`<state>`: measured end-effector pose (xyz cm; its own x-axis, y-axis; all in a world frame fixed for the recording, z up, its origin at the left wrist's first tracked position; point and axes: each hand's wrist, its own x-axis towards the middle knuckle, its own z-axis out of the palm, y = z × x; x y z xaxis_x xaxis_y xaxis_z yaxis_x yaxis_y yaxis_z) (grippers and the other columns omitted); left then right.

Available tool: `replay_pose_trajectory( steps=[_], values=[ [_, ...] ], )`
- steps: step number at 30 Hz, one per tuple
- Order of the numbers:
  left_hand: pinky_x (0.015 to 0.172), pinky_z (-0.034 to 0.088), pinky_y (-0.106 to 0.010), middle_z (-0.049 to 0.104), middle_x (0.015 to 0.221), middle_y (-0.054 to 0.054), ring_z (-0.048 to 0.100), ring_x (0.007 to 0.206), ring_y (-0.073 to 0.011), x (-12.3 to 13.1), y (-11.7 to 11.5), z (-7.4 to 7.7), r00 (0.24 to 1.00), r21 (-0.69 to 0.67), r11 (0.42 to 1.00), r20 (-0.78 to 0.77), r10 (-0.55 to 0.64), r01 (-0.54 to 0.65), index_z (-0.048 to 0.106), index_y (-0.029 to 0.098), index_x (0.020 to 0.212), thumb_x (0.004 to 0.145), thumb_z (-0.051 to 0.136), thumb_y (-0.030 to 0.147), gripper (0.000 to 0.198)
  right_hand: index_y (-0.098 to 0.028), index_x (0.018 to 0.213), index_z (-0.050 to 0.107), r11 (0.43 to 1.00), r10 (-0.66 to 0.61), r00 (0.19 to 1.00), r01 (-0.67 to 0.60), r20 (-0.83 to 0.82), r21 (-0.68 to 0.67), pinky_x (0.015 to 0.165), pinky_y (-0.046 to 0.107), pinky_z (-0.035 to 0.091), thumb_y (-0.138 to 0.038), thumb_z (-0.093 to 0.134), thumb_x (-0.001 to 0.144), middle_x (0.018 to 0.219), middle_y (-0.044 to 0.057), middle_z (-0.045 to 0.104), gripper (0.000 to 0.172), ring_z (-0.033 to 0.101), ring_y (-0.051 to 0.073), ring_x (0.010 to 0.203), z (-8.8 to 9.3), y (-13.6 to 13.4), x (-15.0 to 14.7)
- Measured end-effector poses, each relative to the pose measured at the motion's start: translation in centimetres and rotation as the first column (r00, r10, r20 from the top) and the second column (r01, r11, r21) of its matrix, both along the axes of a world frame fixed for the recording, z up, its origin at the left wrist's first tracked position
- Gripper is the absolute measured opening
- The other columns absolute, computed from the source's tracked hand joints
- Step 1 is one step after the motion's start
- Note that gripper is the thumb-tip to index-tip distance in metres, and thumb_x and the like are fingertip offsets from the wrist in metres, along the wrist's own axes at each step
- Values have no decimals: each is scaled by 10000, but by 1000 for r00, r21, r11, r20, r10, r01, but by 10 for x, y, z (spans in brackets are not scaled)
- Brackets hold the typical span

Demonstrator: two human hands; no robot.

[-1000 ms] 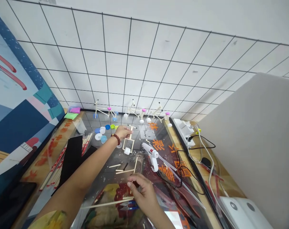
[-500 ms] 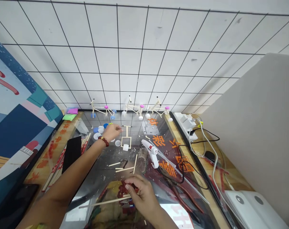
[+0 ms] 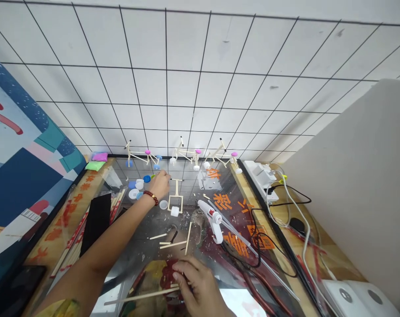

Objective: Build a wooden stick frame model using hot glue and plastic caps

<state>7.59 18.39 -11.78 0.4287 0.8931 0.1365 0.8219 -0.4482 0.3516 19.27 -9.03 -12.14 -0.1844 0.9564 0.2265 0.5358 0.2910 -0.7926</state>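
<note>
My left hand (image 3: 161, 184) reaches far over the table, its fingers pinched at the left end of the dark-tipped crossbar on a small wooden stick frame (image 3: 176, 196). That frame lies flat, with a white bottle cap (image 3: 175, 211) at its near end. Close to me, my right hand (image 3: 196, 284) is closed, thumb against fingers, at the end of a thin wooden stick (image 3: 142, 295) pointing left. The fingers hide the stick's end. Several cut stick pieces (image 3: 172, 245) lie beyond this hand, and a white glue gun (image 3: 212, 220) rests to their right.
Small tricycle-like stick models (image 3: 187, 152) with pink seats line the wall. Loose bottle caps (image 3: 133, 193) sit beside my left wrist. Red-handled pliers (image 3: 259, 281), cables and a power strip (image 3: 261, 176) are at right. Wrapped chopsticks and a black strip (image 3: 96, 222) lie left.
The view has tilted slightly, so most things appear a little lower. Both hands stay at nearly the same places, my left hand still by the stick frame's crossbar.
</note>
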Motion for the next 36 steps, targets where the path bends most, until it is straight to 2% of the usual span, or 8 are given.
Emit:
replay_pose_trajectory(
  steps=[6, 17, 21, 24, 27, 30, 33, 36],
  values=[
    [882, 445, -358, 610, 1058, -109, 547, 1048, -263, -4, 2, -4, 996, 16, 1000, -82, -20, 21, 719, 181, 990, 816, 473, 94, 314, -249, 1018, 643, 1000, -20, 1000, 21, 21, -22, 745, 271, 513, -151, 497, 887, 954, 56, 688, 219, 655, 179, 840, -3, 2, 1],
    [877, 455, -396, 603, 1114, -138, 540, 1060, -286, -3, 2, -3, 997, 58, 998, -79, -7, 11, 695, 155, 1050, 830, 480, 119, 309, -250, 1012, 643, 999, -32, 998, 34, 58, -22, 750, 280, 519, -159, 497, 887, 967, 58, 688, 213, 658, 183, 841, -6, 2, 0],
    [936, 440, -394, 612, 1144, -124, 521, 1094, -277, -5, 5, 4, 999, 83, 996, -30, -30, 32, 684, 163, 1092, 832, 497, 125, 322, -248, 1018, 648, 999, -33, 997, 33, 71, -9, 756, 286, 520, -159, 494, 891, 967, 62, 691, 218, 656, 188, 846, -5, 2, 2],
    [991, 420, -394, 620, 1145, -121, 530, 1105, -264, -17, -6, 19, 989, 115, 993, 136, -53, 38, 684, 159, 1085, 837, 526, 156, 294, -234, 1024, 649, 999, -47, 996, 46, 74, 19, 740, 289, 515, -166, 476, 906, 945, 68, 690, 220, 647, 187, 825, -4, 1, 2],
    [953, 458, -362, 638, 1119, -105, 584, 1053, -224, -39, -40, 39, 926, 109, 988, 349, -143, 112, 687, 181, 1050, 871, 519, 203, 246, -217, 962, 656, 997, -63, 993, 57, 98, 59, 666, 270, 486, -171, 465, 919, 831, 56, 677, 201, 626, 172, 738, 0, 0, 2],
    [916, 482, -350, 668, 1061, -76, 613, 1014, -207, -62, -93, 54, 895, 75, 971, 379, -237, 226, 686, 225, 1022, 898, 513, 233, 214, -204, 853, 653, 985, -94, 981, 66, 172, 158, 619, 265, 437, -194, 495, 915, 730, 36, 648, 170, 591, 157, 649, 3, 0, 2],
    [848, 510, -329, 680, 1002, -51, 628, 949, -187, -78, -155, 54, 872, 61, 963, 411, -265, 264, 685, 252, 998, 894, 522, 197, 201, -197, 780, 637, 964, -178, 961, 127, 213, 235, 608, 258, 405, -248, 524, 915, 688, 22, 628, 183, 570, 147, 624, 5, 0, 11],
    [777, 501, -294, 675, 962, -55, 617, 884, -159, -85, -213, 47, 818, 92, 927, 445, -366, 364, 664, 213, 1014, 891, 489, 106, 239, -196, 758, 617, 920, -378, 908, 347, 180, 179, 593, 245, 408, -335, 512, 926, 686, 16, 624, 242, 563, 136, 606, 4, 1, 32]
  ],
)
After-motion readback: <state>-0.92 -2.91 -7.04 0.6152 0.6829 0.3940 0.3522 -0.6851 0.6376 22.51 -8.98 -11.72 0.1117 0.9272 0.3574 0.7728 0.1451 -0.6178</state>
